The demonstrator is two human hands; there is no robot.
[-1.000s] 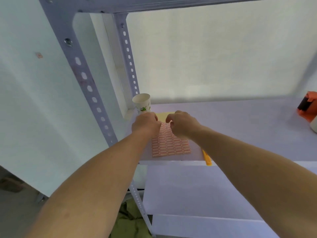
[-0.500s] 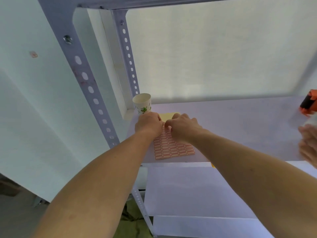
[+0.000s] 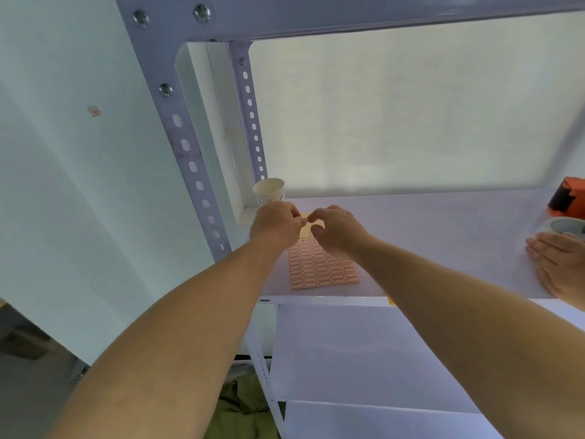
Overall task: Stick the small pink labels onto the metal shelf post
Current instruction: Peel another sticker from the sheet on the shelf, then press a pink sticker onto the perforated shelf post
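Two hands: left hand (image 3: 276, 224), right hand (image 3: 335, 229) pinching one label (image 3: 304, 221) (one sheet (image 3: 319, 267) below).

Pretty tight around the hands tbh. The left hand (image 3: 274, 224) and right hand (image 3: 336, 231) sit fingertip to fingertip over the far end of the pink sheet of small labels (image 3: 319, 267), so there's no gap between them. Just beyond the left hand stands a white paper cup (image 3: 269, 191), tucked by the rear perforated metal post (image 3: 251, 115). The front perforated grey metal shelf post (image 3: 186, 147) rises left of the arm, with open air further left. The white shelf board (image 3: 427, 229) is bare in the middle. Far right gets crowded: another person's hand (image 3: 557, 264), a grey tape roll (image 3: 568, 226), an orange tape dispenser (image 3: 569, 198).
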